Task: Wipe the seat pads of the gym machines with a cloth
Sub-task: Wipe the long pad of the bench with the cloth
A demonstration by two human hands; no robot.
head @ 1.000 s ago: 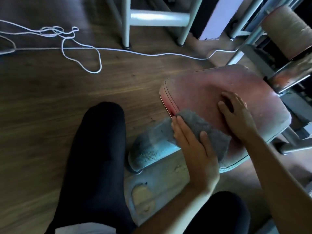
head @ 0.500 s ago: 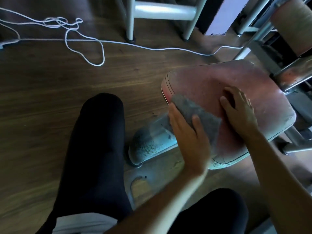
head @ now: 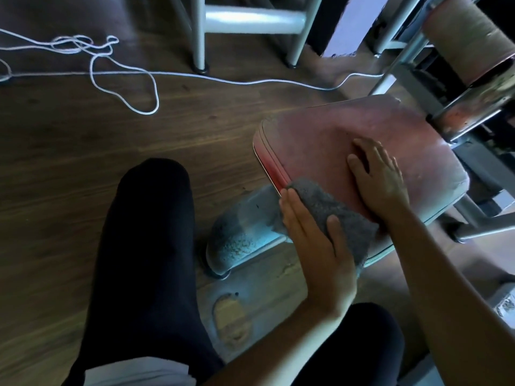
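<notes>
Since half a second ago my left hand (head: 315,238) has drawn the grey cloth (head: 348,218) back toward me, from further up the pad's left side to its near corner. I read that as the return half of a back-and-forth stroke. The hand lies flat on the cloth, fingers straight and thumb spread, pressing rather than gripping, and the cloth hangs partly off the near edge. Just beyond, my right hand (head: 379,179) has stayed where it was, palm down and fingers relaxed on the red seat pad (head: 320,140), holding nothing and steadying the seat. The pad still looks dull and scuffed across its middle and far right corner, so by my judgement only the near left strip has been worked and most of the surface remains. Below the pad sits the machine's speckled metal foot (head: 239,232). Further off, a white cord (head: 125,76) trails over the wooden floor (head: 55,162), and a padded roller (head: 468,37) stands far right.
</notes>
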